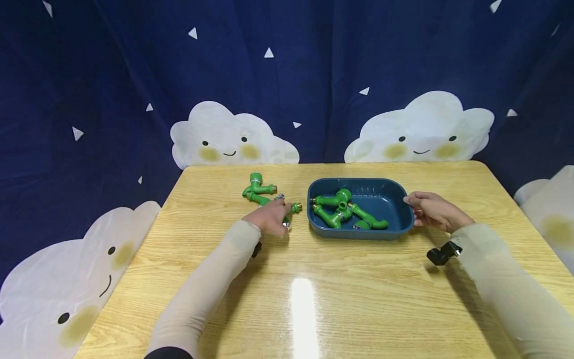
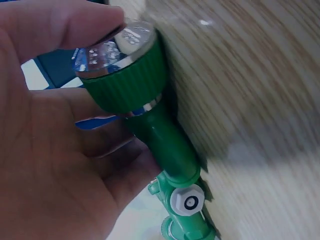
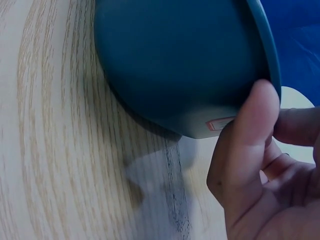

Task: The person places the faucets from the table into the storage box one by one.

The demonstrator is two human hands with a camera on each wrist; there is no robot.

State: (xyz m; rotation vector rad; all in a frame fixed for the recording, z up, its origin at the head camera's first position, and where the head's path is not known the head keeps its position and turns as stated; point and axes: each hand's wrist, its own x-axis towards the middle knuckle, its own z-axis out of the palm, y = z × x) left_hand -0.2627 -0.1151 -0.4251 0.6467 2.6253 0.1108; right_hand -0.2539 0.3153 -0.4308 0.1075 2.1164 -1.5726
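My left hand (image 1: 269,217) is over a green tap (image 2: 130,75) with a chrome cap, left of the bin. In the left wrist view the thumb lies across the cap and the fingers reach behind its ribbed collar; the hand hides much of this tap in the head view. Just beyond lies another green tap (image 1: 256,187) with a brass end. With thumb and fingers, my right hand (image 1: 437,212) pinches the right rim of a dark blue bin (image 1: 358,234). Inside it, toward the left, lie green taps: one behind (image 1: 333,200), one in front (image 1: 334,218) and another tap (image 1: 369,219) near the middle.
All of this is on a light wooden table (image 1: 215,224). Behind it hangs a dark blue curtain (image 1: 314,75) with white clouds and triangles. A small black device (image 1: 444,253) sits at the right wrist, close above the tabletop.
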